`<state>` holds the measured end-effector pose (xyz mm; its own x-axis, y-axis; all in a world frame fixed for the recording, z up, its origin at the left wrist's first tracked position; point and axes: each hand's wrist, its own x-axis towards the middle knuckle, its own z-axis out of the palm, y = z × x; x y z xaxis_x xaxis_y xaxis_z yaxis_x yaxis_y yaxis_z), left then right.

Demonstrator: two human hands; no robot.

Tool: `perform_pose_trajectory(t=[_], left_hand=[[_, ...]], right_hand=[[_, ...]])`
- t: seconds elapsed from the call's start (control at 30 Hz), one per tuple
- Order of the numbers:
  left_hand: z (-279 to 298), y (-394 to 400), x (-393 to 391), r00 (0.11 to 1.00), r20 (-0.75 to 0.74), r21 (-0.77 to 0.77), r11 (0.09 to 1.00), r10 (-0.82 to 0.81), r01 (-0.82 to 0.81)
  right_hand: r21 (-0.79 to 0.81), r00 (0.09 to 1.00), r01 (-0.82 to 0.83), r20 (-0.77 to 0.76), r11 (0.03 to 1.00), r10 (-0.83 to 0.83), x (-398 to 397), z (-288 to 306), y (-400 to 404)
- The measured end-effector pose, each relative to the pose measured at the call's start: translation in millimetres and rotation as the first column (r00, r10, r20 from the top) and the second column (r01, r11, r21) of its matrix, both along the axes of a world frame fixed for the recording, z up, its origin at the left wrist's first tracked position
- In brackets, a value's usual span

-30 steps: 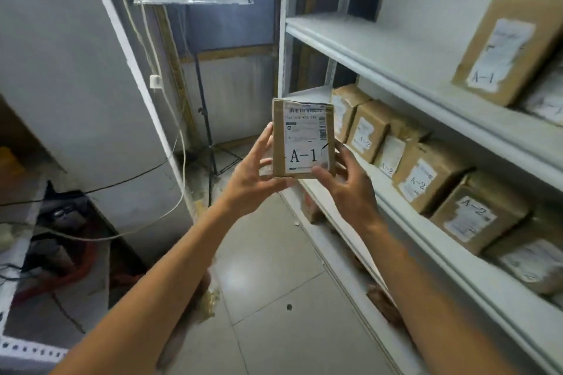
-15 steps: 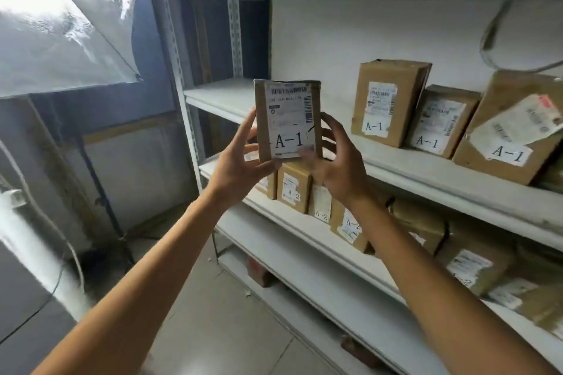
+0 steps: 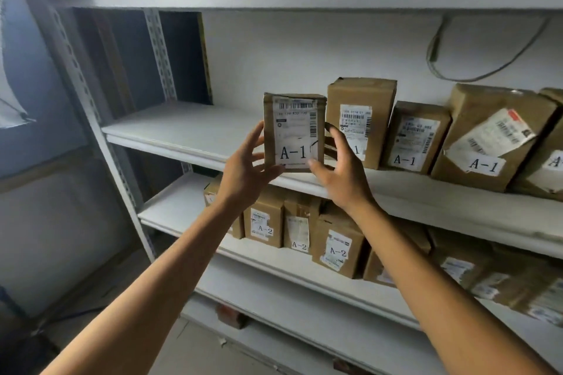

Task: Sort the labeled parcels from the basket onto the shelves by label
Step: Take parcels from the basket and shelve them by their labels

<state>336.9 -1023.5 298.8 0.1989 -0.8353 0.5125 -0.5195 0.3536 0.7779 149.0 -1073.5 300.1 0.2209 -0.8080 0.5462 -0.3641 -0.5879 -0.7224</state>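
Left hand grips lower left edge of held parcel, thumb under its bottom corner, fingers curled on side. Right hand grips lower right edge, thumb on front face, fingers behind. Parcel upright, at front lip of A-1 shelf, label reads "A-1" beneath barcode. Bare shelf board at 9 o'clock of parcel. At 3 o'clock, just beside: row of A-1 parcels. At 6 o'clock, on shelf below: A-2 parcels.
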Motion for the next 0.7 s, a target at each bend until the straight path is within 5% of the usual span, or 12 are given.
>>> perform_pose_trajectory(t=[0.23,0.7], left_hand=[[-15.4,-87.5,20.9,0.989,0.092,-0.012,0.993,0.115,-0.114],[-55.5,-150.8,31.9,0.995,0.100,-0.070,0.997,-0.026,0.033]], right_hand=[[0.036,0.991,0.101,-0.091,0.994,-0.097,25.6,-29.7,-72.1],[-0.031,0.973,0.142,-0.178,0.989,-0.145,36.3,-56.7,-107.8]])
